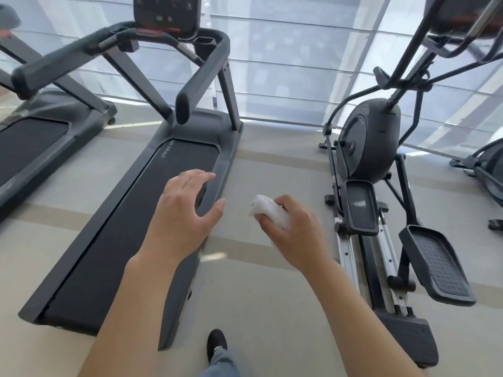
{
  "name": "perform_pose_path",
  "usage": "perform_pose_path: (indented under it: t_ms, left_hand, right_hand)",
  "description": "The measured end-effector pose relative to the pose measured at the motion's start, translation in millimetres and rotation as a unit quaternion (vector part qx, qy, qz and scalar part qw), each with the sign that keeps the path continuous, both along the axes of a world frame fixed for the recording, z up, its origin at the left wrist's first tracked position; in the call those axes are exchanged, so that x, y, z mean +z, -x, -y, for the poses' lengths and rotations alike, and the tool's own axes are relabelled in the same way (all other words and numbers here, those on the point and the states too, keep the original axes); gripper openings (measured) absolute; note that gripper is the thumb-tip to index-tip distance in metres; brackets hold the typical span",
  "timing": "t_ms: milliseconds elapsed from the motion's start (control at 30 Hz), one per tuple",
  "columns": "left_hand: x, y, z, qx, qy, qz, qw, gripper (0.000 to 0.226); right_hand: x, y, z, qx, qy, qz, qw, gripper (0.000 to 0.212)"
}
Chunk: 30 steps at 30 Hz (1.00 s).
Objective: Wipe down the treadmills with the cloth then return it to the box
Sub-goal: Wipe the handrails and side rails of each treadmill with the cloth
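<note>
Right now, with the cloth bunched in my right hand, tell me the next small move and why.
Probably carry the right hand and its white cloth left and forward to the nearer treadmill's right handrail. The cloth is gripped in the air over the floor, touching no machine, and the open left hand holds nothing.

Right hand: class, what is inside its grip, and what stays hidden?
The right hand grips a crumpled white cloth. One end pokes out past the fingers; the rest is covered by the palm, so its full extent cannot be seen.
</note>
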State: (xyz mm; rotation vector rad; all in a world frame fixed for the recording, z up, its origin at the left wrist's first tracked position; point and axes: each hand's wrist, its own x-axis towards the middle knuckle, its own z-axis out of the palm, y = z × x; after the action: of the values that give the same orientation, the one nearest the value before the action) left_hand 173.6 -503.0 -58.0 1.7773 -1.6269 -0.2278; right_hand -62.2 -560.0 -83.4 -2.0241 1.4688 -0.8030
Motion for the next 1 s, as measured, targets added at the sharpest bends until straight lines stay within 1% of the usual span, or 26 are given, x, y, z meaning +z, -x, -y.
perform_pose_path:
  t_ms: [133, 300, 400, 467, 600, 833, 1000]
  left_hand:
    - [1, -47, 52, -0.009, 0.000, 0.005, 1.000, 0.058]
    - [-6, -92, 97, 0.008, -0.003, -0.009, 1.000, 0.057]
    - [-11, -110, 124, 0.021, -0.004, -0.009, 1.000, 0.052]
    - [-15, -120, 145, 0.036, -0.008, -0.005, 0.999, 0.049]
    - [-18, -136, 193, 0.066, -0.016, -0.009, 0.998, 0.050]
    - [-26, -145, 297, 0.150, -0.024, -0.019, 0.988, 0.050]
    - [-27, -145, 349, 0.210, -0.044, -0.032, 0.976, 0.051]
  right_hand:
    - [8, -51, 55, -0.011, 0.012, 0.006, 1.000, 0.035]
    - [6, -97, 101, 0.017, 0.002, -0.018, 1.000, 0.033]
    - [2, -116, 136, 0.023, -0.001, -0.018, 1.000, 0.033]
    - [0, -129, 161, 0.038, -0.003, -0.021, 0.999, 0.033]
    - [-5, -153, 221, 0.072, -0.001, -0.024, 0.997, 0.033]
    - [-9, -185, 363, 0.152, 0.006, -0.034, 0.988, 0.029]
    - [-8, -203, 450, 0.201, -0.012, -0.013, 0.979, 0.028]
